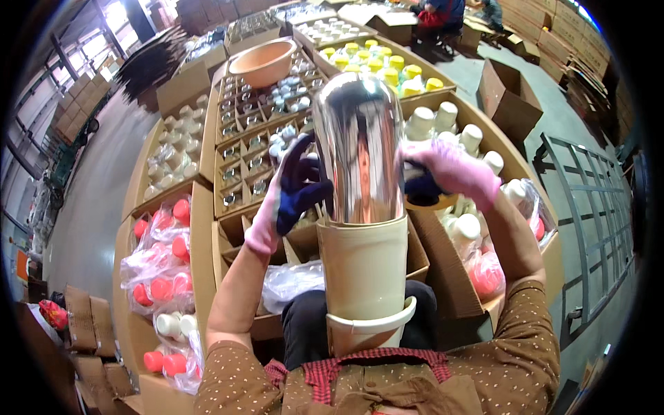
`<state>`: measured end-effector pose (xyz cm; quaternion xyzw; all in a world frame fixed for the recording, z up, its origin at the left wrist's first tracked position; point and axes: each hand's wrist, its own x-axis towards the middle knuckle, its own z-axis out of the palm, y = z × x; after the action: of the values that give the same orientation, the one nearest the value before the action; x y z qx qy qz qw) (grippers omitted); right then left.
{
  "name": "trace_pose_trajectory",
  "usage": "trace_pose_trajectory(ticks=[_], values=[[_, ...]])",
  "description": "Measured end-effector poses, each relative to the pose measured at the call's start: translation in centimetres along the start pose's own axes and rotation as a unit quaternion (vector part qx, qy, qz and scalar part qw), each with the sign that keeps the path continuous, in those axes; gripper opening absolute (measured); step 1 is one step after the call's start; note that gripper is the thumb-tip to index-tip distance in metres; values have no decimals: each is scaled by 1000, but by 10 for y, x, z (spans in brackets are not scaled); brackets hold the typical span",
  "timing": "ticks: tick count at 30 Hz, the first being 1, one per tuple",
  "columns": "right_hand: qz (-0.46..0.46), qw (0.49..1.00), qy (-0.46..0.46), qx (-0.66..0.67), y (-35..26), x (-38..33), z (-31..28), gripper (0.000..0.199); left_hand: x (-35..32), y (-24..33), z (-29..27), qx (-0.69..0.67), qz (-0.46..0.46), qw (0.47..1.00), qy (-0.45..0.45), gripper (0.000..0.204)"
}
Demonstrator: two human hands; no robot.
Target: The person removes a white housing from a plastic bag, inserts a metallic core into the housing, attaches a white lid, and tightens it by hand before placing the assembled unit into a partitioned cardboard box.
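Note:
A mirror-bright silver glass flask liner (360, 152) stands upright, rounded end up, in the mouth of a cream plastic flask shell (365, 266). The shell has a curved handle (373, 317) and stands between my knees. My left hand (294, 194), in a pink and navy glove, is beside the liner, fingers apart and bent, the tips close to its side. On the opposite side is my right hand (449, 169) in a matching glove, its fingers loosely bent and partly hidden by the liner. Under it shows an orange-yellow rim (430, 203) I cannot identify.
Divided cartons (238, 169) with shiny pieces spread ahead, carrying an orange basin (264, 62). Bagged red-capped parts (162, 287) lie at left, white cups (470, 138) at right, yellow-topped pieces (387, 63) farther off. A metal rack (591, 221) lies right. People sit at the back.

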<state>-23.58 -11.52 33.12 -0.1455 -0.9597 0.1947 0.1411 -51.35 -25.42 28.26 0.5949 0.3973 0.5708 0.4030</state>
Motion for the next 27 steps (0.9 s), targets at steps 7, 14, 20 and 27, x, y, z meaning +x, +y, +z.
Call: trace_pose_trajectory(ticks=[7, 14, 20, 27], values=[[116, 988, 97, -30, -8, -62, 74, 46, -10, -1, -8, 6, -83, 995, -60, 25], [233, 894, 305, 231, -10, -62, 80, 49, 46, 33, 19, 211, -141, 885, -389, 41], [203, 876, 386, 206, -30, -51, 68, 49, 35, 33, 24, 268, -35, 881, -388, 31], [54, 783, 528, 324, -46, -46, 40, 39, 21, 46, 16, 97, -114, 961, -232, 42]])
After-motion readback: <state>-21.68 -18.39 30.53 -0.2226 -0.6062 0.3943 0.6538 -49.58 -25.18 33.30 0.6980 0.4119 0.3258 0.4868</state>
